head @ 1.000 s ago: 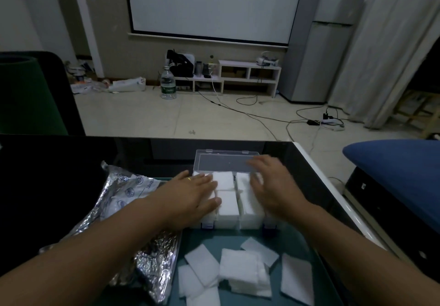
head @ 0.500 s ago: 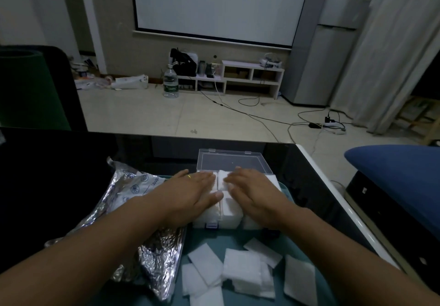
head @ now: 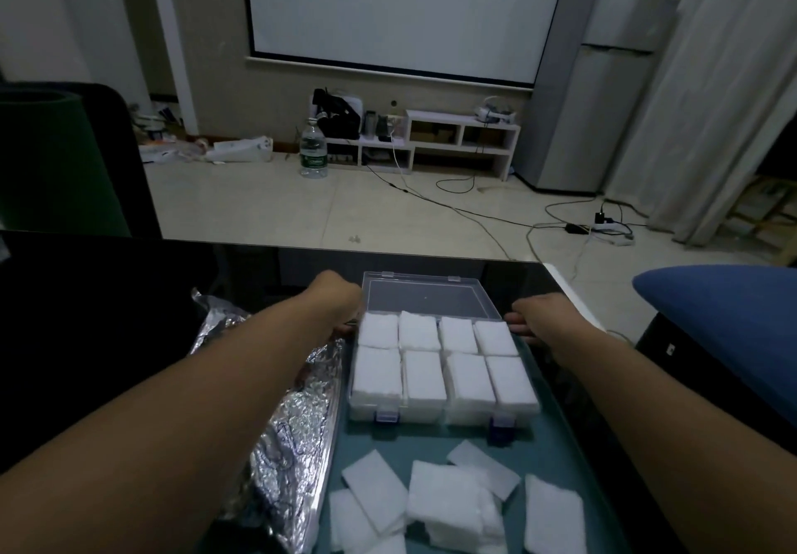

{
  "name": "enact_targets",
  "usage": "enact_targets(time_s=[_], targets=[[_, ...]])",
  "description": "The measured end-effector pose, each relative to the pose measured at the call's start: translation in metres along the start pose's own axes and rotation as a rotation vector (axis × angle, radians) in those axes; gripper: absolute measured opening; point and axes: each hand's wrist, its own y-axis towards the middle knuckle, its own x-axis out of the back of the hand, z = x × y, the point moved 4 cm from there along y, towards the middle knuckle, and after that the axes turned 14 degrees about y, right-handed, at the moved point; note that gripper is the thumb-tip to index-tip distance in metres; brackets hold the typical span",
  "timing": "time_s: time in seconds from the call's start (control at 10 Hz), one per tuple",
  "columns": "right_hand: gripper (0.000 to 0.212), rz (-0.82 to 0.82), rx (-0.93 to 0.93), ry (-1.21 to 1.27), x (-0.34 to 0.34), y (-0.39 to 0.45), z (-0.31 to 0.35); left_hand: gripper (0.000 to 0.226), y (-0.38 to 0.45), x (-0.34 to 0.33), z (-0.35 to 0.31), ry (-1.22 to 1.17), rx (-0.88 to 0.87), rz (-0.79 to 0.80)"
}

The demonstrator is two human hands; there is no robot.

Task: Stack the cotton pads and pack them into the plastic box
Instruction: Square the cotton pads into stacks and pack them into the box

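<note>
Reaching forward over a dark, glossy table [head: 129,294], both arms frame a clear plastic box [head: 440,413] at its middle. The box sits on a smooth teal mat [head: 431,445]; its hinged transparent lid [head: 425,296] lies open on the far side. Eight soft white stacks of cotton pads [head: 440,363], rectangular and slightly fluffy, fill the box in two rows of four. The left hand [head: 340,299] is at the lid's far left corner, fingers curled under and mostly hidden, so whether they grip the lid cannot be told. The right hand [head: 534,316] is at the box's far right edge; a few fingertips [head: 515,320] show touching the rim, but how far the hand is spread cannot be told. Crinkled silver foil packaging [head: 284,424] lies left of the box. Loose cotton pads [head: 453,506] lie scattered flat on the mat's near part, some overlapping.
</note>
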Motion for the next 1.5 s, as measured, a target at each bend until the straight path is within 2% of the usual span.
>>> enact_targets(time_s=[0.1, 0.2, 0.3, 0.4, 0.5, 0.6, 0.7, 0.8, 0.9, 1.0, 1.1, 1.2, 1.3, 1.4, 1.5], targets=[[0.021, -0.067, 0.059, 0.093, 0.002, 0.01, -0.005, 0.023, -0.018, 0.003, -0.01, 0.02, -0.028, 0.013], [0.025, -0.026, 0.085, 0.237, -0.002, 0.013, -0.012, 0.042, -0.013, 0.0, -0.008, -0.048, -0.039, -0.012], [0.037, -0.004, 0.12, 0.401, -0.004, 0.008, -0.012, 0.043, -0.017, -0.004, -0.009, -0.182, -0.075, -0.044], [0.043, -0.03, 0.15, 0.595, -0.001, 0.001, -0.011, 0.04, -0.031, 0.004, -0.015, -0.2, -0.157, -0.162], [0.038, -0.01, 0.19, 0.767, 0.005, -0.008, -0.006, 0.035, -0.051, 0.016, -0.027, -0.286, -0.24, -0.218], [0.045, 0.094, 0.237, 0.793, 0.009, -0.023, 0.005, 0.027, -0.081, 0.03, -0.038, -0.356, -0.368, -0.193], [0.047, 0.159, 0.267, 0.71, 0.012, -0.048, 0.006, 0.031, -0.113, 0.039, -0.037, -0.212, -0.529, -0.196], [0.037, 0.102, 0.356, 0.473, 0.021, -0.079, -0.005, 0.022, -0.141, 0.034, -0.019, 0.064, -0.649, -0.237], [0.022, 0.096, 0.477, 0.062, 0.021, -0.107, -0.022, 0.02, -0.154, 0.015, 0.006, 0.438, -0.72, -0.229], [0.032, 0.131, 0.587, -0.467, 0.014, -0.113, -0.055, 0.027, -0.162, -0.009, 0.03, 0.708, -0.766, -0.198], [0.053, 0.136, 0.705, -0.694, 0.008, -0.121, -0.067, 0.032, -0.162, -0.018, 0.038, 0.776, -0.815, -0.264], [0.069, 0.162, 0.738, -0.848, 0.008, -0.125, -0.07, 0.036, -0.159, -0.026, 0.033, 0.918, -0.837, -0.33], [0.075, 0.128, 0.739, -0.812, 0.005, -0.123, -0.069, 0.048, -0.157, -0.04, 0.025, 1.052, -0.801, -0.378], [0.068, 0.051, 0.809, -0.801, -0.008, -0.121, -0.068, 0.054, -0.152, -0.048, 0.02, 1.047, -0.762, -0.432], [0.056, -0.005, 0.818, -0.719, -0.014, -0.115, -0.069, 0.05, -0.149, -0.05, 0.022, 0.976, -0.757, -0.447]])
